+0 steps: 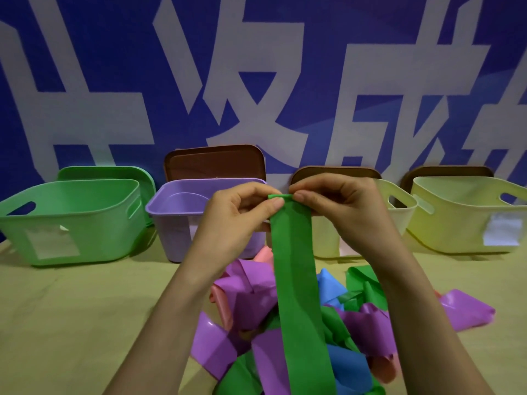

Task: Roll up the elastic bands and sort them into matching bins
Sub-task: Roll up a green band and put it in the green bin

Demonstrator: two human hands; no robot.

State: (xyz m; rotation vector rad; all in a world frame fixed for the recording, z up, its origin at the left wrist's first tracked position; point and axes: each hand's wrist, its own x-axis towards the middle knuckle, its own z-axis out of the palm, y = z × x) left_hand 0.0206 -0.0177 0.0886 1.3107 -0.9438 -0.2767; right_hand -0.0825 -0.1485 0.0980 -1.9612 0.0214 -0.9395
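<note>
At 6 o'clock a heap of loose elastic bands (253, 295), purple, blue, pink and green, lies on the tan table (71, 323). A green elastic band (296, 280) rises from the heap towards centre, its top edge folded over and pinched by the left hand (236, 220) and the right hand (336, 206), thumbs and forefingers closed on it. Beyond, in a row: green bin (71, 223) at 9 o'clock, purple bin (171, 223), cream bin (402, 206), yellow bin (456, 223) at 3 o'clock.

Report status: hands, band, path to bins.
Pinching green band top edge: left hand, right hand; roll barely begun. Tail hangs over band pile. Open green bin far left, nothing between.
</note>
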